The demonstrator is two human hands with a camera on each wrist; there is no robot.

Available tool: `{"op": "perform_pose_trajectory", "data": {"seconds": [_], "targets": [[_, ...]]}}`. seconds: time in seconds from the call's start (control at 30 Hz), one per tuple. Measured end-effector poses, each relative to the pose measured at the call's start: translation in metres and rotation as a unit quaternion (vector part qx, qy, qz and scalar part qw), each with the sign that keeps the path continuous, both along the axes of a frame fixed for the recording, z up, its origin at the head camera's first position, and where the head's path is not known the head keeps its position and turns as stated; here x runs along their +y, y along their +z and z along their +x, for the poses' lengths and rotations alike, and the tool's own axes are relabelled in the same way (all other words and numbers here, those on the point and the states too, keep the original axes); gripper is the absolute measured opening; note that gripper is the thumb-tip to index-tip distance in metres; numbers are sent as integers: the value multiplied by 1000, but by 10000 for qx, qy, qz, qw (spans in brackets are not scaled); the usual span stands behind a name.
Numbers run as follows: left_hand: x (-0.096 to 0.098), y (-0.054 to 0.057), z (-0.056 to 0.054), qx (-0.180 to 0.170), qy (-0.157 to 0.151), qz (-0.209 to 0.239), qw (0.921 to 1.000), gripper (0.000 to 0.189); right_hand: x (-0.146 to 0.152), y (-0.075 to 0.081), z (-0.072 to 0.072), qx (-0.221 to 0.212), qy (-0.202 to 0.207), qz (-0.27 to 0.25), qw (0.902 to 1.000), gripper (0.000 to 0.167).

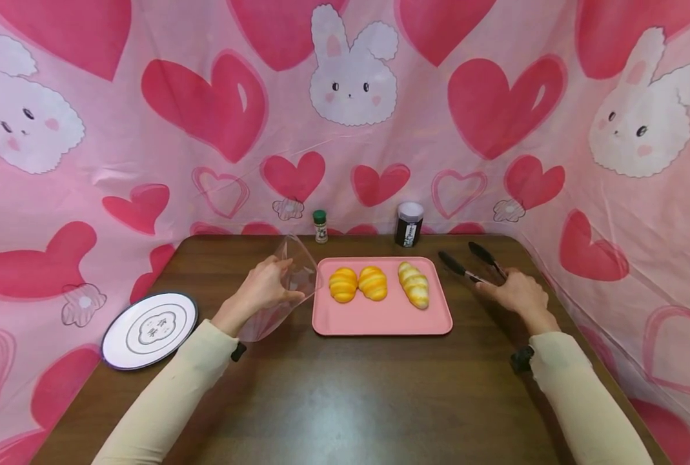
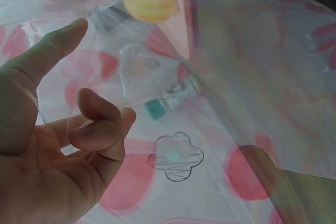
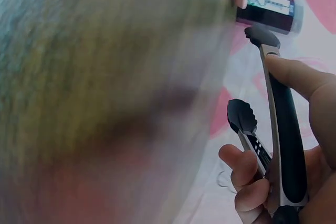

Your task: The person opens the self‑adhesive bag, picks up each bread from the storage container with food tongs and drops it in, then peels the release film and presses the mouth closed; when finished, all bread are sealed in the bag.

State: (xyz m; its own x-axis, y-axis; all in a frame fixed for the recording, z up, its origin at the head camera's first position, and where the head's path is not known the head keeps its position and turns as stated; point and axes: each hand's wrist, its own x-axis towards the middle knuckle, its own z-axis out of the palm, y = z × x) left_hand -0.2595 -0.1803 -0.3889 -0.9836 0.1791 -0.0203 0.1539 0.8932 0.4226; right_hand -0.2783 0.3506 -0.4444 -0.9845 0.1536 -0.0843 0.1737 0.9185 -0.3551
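My left hand [image 1: 259, 287] holds a clear plastic bag [image 1: 270, 321] just left of the pink tray [image 1: 382, 323]. Its thumb is stretched away from the curled fingers [image 2: 97, 135], and the bag's thin film [image 2: 241, 77] spreads out in front of them. To the tray's right, my right hand [image 1: 521, 296] grips a pair of black-tipped metal tongs [image 3: 286, 129] by the handles, their tips spread apart. Two golden bread rolls [image 1: 343, 285] [image 1: 372, 283] sit side by side on the tray. A longer, paler roll [image 1: 414, 285] lies on its right part.
A white plate [image 1: 147, 349] with a dark rim lies at the table's left edge. Behind the tray stand a green-capped shaker [image 1: 320, 227] and a dark jar with a white lid [image 1: 408, 226]. Pink heart-and-rabbit cloth [image 1: 350, 148] surrounds the brown table [image 1: 345, 400].
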Motion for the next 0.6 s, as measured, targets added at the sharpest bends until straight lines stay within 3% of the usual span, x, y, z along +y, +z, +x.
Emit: {"op": "perform_pose_trajectory", "data": {"seconds": [0.4,0.6], "targets": [[1,1,1,54,-75,-32,10000,91,-28,31,8,807,452,328,9952,107],[2,2,1,59,-93,-45,9999,90,-55,44,14,1126,917,337,9888,93]]}}
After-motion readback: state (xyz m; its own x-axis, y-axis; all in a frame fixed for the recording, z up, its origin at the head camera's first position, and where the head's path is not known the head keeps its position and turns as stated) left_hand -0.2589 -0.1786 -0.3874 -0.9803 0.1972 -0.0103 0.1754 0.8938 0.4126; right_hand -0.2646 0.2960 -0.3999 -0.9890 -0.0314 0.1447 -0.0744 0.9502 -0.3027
